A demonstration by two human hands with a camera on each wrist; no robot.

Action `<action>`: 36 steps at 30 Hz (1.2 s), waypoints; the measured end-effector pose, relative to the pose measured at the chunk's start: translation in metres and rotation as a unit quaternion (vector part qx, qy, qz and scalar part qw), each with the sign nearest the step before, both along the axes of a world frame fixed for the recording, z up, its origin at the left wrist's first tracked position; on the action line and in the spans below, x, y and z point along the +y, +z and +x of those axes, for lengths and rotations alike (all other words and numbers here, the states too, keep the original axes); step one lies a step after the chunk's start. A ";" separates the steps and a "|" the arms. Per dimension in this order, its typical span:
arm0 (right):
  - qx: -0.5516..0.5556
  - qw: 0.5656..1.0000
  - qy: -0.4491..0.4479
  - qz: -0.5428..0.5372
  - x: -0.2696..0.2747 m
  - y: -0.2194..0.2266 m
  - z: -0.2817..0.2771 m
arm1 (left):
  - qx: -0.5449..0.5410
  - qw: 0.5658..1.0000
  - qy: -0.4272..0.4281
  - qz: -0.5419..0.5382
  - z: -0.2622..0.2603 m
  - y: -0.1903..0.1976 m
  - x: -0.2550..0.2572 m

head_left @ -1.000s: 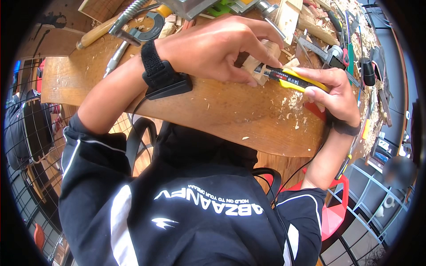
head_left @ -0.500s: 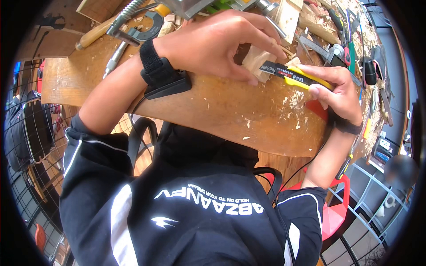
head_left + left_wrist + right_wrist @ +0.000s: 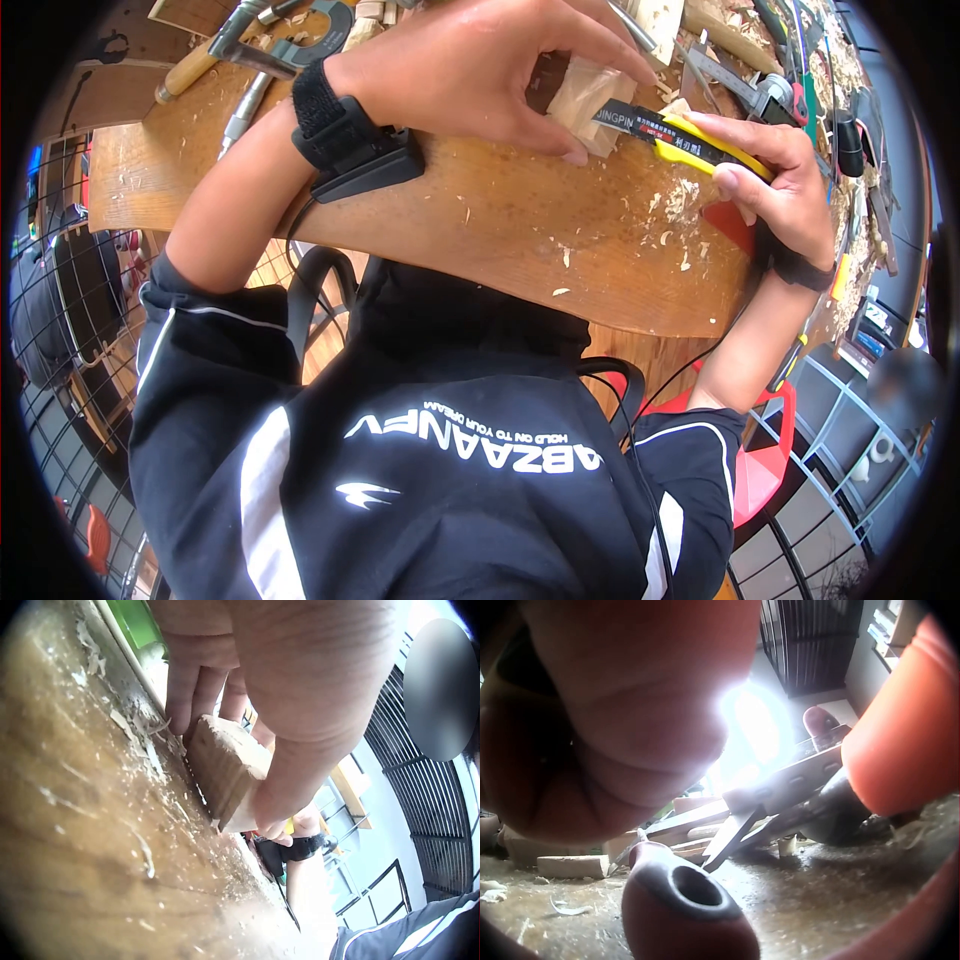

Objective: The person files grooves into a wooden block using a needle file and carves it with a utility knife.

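My left hand (image 3: 470, 75) grips a pale wood block (image 3: 590, 95) at the table, its thumb on the near side and the fingers over the far side. In the left wrist view the block (image 3: 225, 772) stands tilted close over the tabletop, its upper end rough. My right hand (image 3: 785, 180) holds a yellow and black utility knife (image 3: 690, 140), thumb and fingers around its handle. The knife's lettered blade (image 3: 614, 117) overlaps the block's right side, near the left fingertips. The right wrist view is mostly filled by blurred fingers (image 3: 630, 712).
The wooden table (image 3: 490, 220) carries loose shavings (image 3: 685, 200) by the right hand. A micrometer (image 3: 330, 30) and a wooden handle (image 3: 190, 75) lie at the back left. Behind the right hand lies a caliper (image 3: 730, 80) among wood strips and tools.
The knife has turned so its lettered blade side shows, and shavings at its edge no longer show. Both hands keep their hold, and the head view has shifted slightly.
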State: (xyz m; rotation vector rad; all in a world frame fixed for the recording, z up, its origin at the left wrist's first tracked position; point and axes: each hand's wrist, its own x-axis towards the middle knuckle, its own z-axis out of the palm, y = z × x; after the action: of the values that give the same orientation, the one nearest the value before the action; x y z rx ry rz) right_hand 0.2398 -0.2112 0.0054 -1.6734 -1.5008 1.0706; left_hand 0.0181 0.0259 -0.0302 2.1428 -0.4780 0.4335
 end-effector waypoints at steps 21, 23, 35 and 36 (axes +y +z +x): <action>-0.006 0.998 -0.052 0.030 -0.003 -0.002 0.004 | 0.007 0.999 0.011 0.039 0.003 0.010 -0.001; -0.001 0.998 -0.052 0.036 -0.004 -0.001 0.005 | 0.063 0.996 0.064 0.028 -0.001 0.013 -0.004; 0.164 0.967 -0.139 0.137 -0.010 0.014 0.009 | 0.098 0.984 0.138 0.056 -0.002 0.011 -0.020; 0.163 0.966 -0.139 0.145 -0.010 0.024 0.002 | 0.119 0.979 0.145 0.076 -0.002 0.013 -0.019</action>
State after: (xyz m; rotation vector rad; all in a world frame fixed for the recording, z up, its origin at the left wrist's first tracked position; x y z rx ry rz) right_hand 0.2417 -0.2213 0.0290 -1.3745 -1.1122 0.8751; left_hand 0.0162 0.0069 -0.0173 2.3857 -0.0626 0.3006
